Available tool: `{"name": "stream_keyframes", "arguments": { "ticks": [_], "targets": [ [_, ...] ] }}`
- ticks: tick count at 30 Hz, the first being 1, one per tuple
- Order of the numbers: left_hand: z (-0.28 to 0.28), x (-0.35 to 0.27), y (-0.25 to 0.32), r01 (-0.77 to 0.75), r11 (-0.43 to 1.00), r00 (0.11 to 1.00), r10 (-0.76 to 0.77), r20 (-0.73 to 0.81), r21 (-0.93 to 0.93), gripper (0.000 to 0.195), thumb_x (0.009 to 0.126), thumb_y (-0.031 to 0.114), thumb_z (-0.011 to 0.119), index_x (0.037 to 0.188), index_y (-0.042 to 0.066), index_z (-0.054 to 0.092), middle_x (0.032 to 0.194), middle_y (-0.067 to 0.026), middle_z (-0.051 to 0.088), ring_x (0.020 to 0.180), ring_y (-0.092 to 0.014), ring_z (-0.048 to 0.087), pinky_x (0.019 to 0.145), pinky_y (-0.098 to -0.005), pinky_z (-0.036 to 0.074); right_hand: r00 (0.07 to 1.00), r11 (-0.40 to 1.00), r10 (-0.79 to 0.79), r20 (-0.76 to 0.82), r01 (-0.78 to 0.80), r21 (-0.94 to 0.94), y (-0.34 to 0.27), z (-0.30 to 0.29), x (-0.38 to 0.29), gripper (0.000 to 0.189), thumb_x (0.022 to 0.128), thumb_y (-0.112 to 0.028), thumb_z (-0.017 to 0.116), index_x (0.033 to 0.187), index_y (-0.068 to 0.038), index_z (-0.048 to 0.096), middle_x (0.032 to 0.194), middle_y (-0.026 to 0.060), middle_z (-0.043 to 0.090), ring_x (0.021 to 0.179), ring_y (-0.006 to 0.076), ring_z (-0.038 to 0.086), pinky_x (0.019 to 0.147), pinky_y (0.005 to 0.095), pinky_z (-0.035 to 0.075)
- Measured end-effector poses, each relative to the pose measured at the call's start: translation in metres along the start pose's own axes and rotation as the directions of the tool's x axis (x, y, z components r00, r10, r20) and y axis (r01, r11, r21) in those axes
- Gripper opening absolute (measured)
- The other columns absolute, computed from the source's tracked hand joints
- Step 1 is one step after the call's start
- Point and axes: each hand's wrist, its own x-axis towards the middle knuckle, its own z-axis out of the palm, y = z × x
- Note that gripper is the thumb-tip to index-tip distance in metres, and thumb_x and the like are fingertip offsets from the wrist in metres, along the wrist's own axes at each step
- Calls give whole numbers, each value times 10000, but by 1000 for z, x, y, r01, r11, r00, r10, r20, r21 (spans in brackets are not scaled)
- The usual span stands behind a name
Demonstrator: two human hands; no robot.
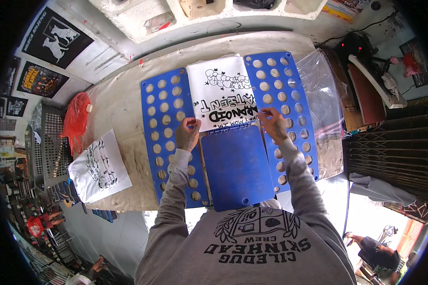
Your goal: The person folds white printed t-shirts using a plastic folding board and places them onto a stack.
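A folded white T-shirt (pixel 223 80) with black printed lettering and stars lies on the upper middle part of a blue plastic clothes-folding board (pixel 235 167). The board's two perforated side panels lie flat, and its lower middle flap is bare. At the shirt's near left corner, my left hand (pixel 188 134) pinches the edge between thumb and fingers. My right hand (pixel 274 124) is at the near right corner, fingers curled against the shirt's edge. Its fingertips partly hide that corner.
Left on the table (pixel 117 103) are another folded white printed garment (pixel 100 167) and a red plastic bag (pixel 77 121). Clear plastic (pixel 319 92) lies at the right. A grey perforated crate (pixel 51 142) stands beyond the left edge. Other people are in the lower left and lower right.
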Motion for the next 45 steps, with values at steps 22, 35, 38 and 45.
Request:
{"name": "stream_keyframes", "arguments": {
  "ticks": [22, 35, 38, 45],
  "targets": [
    [15, -8, -8, -107, 988, 978, 84, -192, -113, 505, 860, 528, 673, 920, 27, 656, 781, -95, 697, 731, -204, 673, 661, -337, 503, 984, 967, 88, 156, -122, 225, 20, 29, 32, 337, 839, -274, 729, 1023, 1, 662, 942, 196, 721, 895, 298, 704, 790, 383, 535],
    [23, 148, 14, 55, 998, 986, -52, -160, 15, 574, 864, 604, 587, 976, 47, 669, 915, -168, 715, 844, -341, 692, 757, -450, 515, 989, 989, -145, -39, 144, -24, -8, 73, 179, 349, 845, -319, 709, 858, 29, 689, 777, 114, 690, 721, 156, 622, 717, 305, 496],
    [39, 118, 32, -86, 994, 905, 104, -412, 62, 422, 981, 479, 487, 1076, 73, 550, 835, -165, 688, 802, -376, 677, 691, -480, 497, 988, 988, -153, -3, 153, 0, -7, 79, 173, 313, 871, -292, 706, 988, -9, 643, 788, 103, 702, 725, 152, 618, 711, 315, 489],
    [43, 119, 40, 25, 968, 911, 80, -405, 249, 365, 1004, 412, 471, 1132, 72, 511, 799, -173, 667, 733, -381, 657, 667, -525, 476, 970, 973, -168, -174, 135, -190, -17, 91, 156, 324, 908, -371, 655, 1006, -66, 603, 799, 129, 709, 736, 272, 674, 716, 399, 498]
  ]
}}
